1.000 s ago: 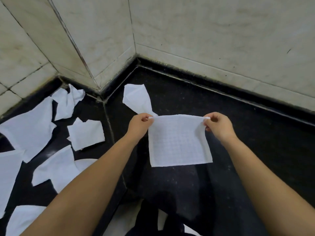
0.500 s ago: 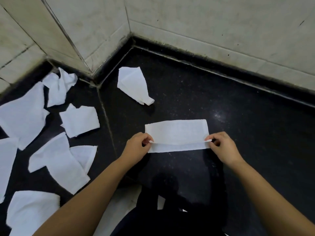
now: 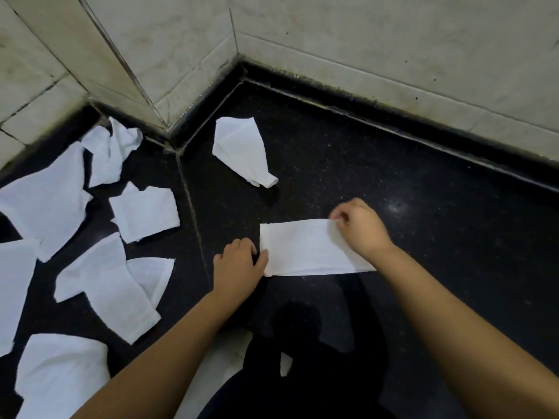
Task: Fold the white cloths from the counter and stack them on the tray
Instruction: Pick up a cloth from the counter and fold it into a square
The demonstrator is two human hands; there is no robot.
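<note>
A white cloth [image 3: 305, 247] lies folded in half as a long strip on the black counter [image 3: 423, 207]. My left hand [image 3: 239, 267] rests at the strip's near left corner, its fingers touching the cloth's edge. My right hand [image 3: 360, 226] pinches the strip's far right corner and covers its right end. A crumpled white cloth [image 3: 243, 151] lies farther back near the wall corner. Several loose white cloths [image 3: 102, 282] are scattered over the counter's left part. No tray is in view.
Tiled walls [image 3: 363, 40] close the counter at the back and left, meeting in a corner. A seam [image 3: 193, 213] runs across the counter between the loose cloths and the strip. The counter's front edge is below my arms, with a dark floor area under it.
The cloth went from hanging open between both hands to lying on the counter folded in half. My right hand has shifted from the near edge to the far right corner.
</note>
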